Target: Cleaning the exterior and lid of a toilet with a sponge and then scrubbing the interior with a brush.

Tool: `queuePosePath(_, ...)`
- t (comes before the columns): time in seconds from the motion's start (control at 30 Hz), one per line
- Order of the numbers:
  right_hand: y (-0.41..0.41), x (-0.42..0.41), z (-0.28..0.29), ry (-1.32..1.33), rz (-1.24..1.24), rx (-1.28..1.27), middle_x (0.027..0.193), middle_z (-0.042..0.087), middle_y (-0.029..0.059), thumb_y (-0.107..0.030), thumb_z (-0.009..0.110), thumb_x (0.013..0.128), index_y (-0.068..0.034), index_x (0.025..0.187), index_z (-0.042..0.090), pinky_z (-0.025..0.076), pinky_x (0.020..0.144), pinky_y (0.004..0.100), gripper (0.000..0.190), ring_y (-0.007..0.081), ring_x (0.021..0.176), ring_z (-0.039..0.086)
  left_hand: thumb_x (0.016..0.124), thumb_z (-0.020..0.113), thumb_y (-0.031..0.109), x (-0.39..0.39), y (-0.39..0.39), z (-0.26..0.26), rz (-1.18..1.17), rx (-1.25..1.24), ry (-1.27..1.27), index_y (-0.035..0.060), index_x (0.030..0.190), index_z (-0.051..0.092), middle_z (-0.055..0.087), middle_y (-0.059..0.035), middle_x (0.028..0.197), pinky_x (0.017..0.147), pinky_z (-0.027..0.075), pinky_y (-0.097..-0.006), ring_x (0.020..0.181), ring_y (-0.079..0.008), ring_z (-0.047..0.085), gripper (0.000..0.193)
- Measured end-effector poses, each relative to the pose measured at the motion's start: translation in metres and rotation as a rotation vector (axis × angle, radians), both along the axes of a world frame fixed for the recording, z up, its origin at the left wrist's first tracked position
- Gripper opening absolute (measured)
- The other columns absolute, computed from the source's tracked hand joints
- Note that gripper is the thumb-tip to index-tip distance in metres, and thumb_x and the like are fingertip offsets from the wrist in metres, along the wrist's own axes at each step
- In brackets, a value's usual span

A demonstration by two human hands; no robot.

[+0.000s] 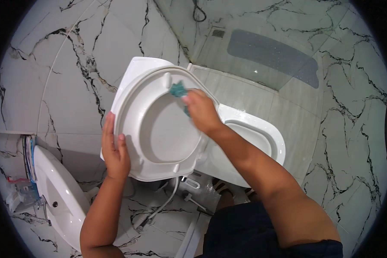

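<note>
A white toilet seat (132, 119) stands raised with its lid (171, 135) against the cistern (148, 61). My right hand (201, 111) holds a green cloth or scrubber (178, 89) against the upper part of the seat's ring, near a small bumper (167, 80). My left hand (116, 150) rests on the left edge of the seat and lid, its fingers spread and its thumb on the ring. The toilet bowl (279, 142) lies open to the right, partly hidden under my right forearm.
A white washbasin (63, 190) with a tap is at the lower left, beside plastic bags (19, 196). Below the seat, a spray hose (167, 200) hangs near the marble-patterned wall. A glass panel (245, 61) stands beyond the toilet, with a grey mat (271, 54) behind it.
</note>
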State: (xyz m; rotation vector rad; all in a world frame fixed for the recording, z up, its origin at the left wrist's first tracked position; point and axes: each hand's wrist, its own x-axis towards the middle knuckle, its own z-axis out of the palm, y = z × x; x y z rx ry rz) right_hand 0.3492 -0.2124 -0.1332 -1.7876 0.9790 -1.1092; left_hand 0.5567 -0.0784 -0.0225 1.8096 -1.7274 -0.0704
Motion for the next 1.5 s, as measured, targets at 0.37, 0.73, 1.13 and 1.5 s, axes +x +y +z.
queuePosePath(0.37, 0.083, -0.178, -0.183, 0.074, -0.279, 0.825, 0.088, 0.058, 0.0023, -0.028, 0.042, 0.097, -0.001, 0.106, 0.058, 0.041, 0.078, 0.0243, 0.032, 0.0101, 0.082, 0.051, 0.078, 0.055, 0.008, -0.149, 0.101, -0.123, -0.093, 0.167, 0.206, 0.0082, 0.126, 0.046, 0.042, -0.0219, 0.133, 0.107, 0.010, -0.0598, 0.132, -0.0408, 0.029, 0.049)
queuePosePath(0.73, 0.047, -0.049, -0.269, 0.495, -0.214, 0.037, 0.082, 0.058, 0.0187, -0.013, 0.057, 0.082, 0.002, 0.088, 0.060, 0.043, 0.075, 0.0433, 0.016, 0.0362, 0.081, 0.054, 0.063, 0.078, 0.028, -0.230, 0.112, -0.378, 0.767, 0.914, 0.551, 0.0064, 0.143, -0.011, -0.012, -0.0350, 0.143, 0.106, 0.016, -0.0597, 0.135, -0.0483, -0.001, 0.122)
queuePosePath(1.13, 0.035, -0.040, -0.264, 0.433, -0.229, 0.298, 0.089, 0.059, 0.0190, -0.006, 0.060, 0.075, -0.001, 0.099, 0.054, 0.046, 0.071, 0.0437, 0.025, 0.0367, 0.080, 0.058, 0.063, 0.083, 0.030, -0.218, 0.089, -0.377, 0.840, 1.235, 0.665, 0.0109, 0.129, -0.040, -0.038, -0.0338, 0.133, 0.110, 0.013, -0.0534, 0.133, -0.0534, -0.009, 0.141)
queuePosePath(1.5, 0.089, -0.029, -0.277, 0.311, -0.199, 0.433, 0.073, 0.057, 0.0148, -0.009, 0.063, 0.072, -0.002, 0.096, 0.053, 0.047, 0.063, 0.0364, 0.027, 0.0263, 0.065, 0.058, 0.063, 0.082, 0.037, -0.214, 0.089, -0.387, 0.775, 1.361, 0.585, -0.0011, 0.127, -0.039, -0.038, -0.0408, 0.127, 0.110, 0.009, -0.0523, 0.130, -0.0547, -0.016, 0.142)
